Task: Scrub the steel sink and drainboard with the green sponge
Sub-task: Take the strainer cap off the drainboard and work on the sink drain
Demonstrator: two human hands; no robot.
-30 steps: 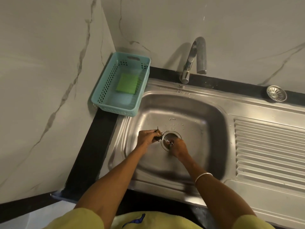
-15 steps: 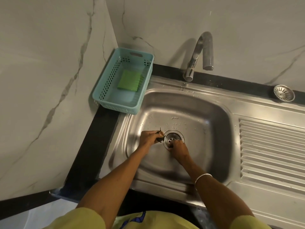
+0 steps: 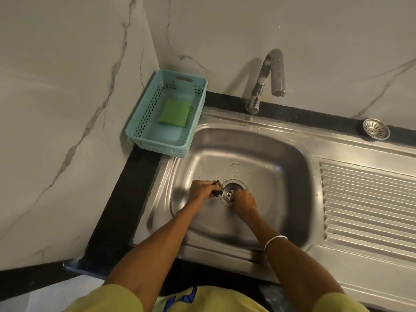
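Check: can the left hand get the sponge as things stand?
Probably not at once. The sponge lies uncovered in the open-topped basket, with nothing in between, but the left hand already grips dark debris at the drain and must drop it first.

Counted: one steel sink (image 3: 281, 154), one green sponge (image 3: 174, 112), one basket (image 3: 144, 122), one tap (image 3: 267, 79), one loose strainer (image 3: 376, 129), two hands.
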